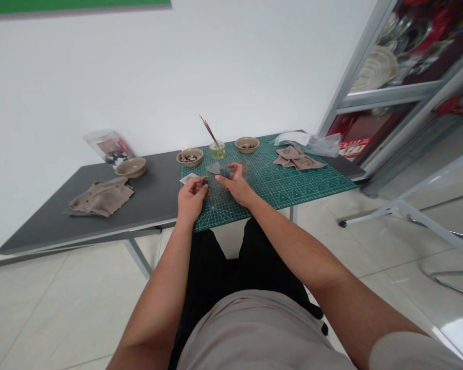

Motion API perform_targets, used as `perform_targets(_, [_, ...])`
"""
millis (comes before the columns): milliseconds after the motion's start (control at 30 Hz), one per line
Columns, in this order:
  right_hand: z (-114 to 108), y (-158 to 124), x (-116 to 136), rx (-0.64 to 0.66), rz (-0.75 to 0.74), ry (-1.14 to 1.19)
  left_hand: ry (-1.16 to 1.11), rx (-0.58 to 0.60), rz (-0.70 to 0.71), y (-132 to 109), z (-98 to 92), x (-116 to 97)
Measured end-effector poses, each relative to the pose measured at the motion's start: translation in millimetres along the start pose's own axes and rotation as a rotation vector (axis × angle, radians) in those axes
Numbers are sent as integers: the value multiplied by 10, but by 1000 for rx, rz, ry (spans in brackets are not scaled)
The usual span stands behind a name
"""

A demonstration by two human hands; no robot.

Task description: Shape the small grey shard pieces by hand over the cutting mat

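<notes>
My left hand (191, 199) rests above the near edge of a green cutting mat (289, 192), its fingertips pinching a small dark object (205, 182). My right hand (236, 187) is close by, its fingers around a dark grey lump (225, 172). Just left of that lump, a flat grey triangular piece (213, 168) sits low over the mat, partly hidden by my fingers. A small white paper slip (188, 178) lies beside my left fingers. Neither object's exact shape is clear at this size.
On the grey table (154, 187) stand tan bowls (189, 156), another bowl (247, 144), a third bowl (130, 167), a glass jar of yellowish liquid with brushes (217, 149), beige cloths (100, 198), a clear plastic bag (324, 145) and a tipped clear container (110, 148). A metal shelf stands at right.
</notes>
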State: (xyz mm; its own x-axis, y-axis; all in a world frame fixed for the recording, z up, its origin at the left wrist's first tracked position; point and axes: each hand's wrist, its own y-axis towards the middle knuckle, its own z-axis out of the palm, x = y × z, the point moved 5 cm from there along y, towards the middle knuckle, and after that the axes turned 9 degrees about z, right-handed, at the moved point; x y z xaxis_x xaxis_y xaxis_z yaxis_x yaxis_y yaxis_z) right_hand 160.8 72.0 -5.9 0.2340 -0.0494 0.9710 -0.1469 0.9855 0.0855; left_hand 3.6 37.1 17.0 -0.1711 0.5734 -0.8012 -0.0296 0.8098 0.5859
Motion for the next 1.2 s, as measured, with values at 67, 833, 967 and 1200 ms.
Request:
perform_targets(67, [-22, 12, -3, -41, 8, 12, 0, -13, -1, -2, -1, 2])
perform_targets(833, [-12, 6, 17, -25, 38, 105, -9, -66, -94, -12, 10, 27])
perform_targets(967, [-38, 35, 1, -41, 31, 88, -18, -57, -100, -12, 15, 37])
perform_targets(1200, [-15, -12, 3, 24, 26, -14, -39, -50, -115, -13, 25, 49])
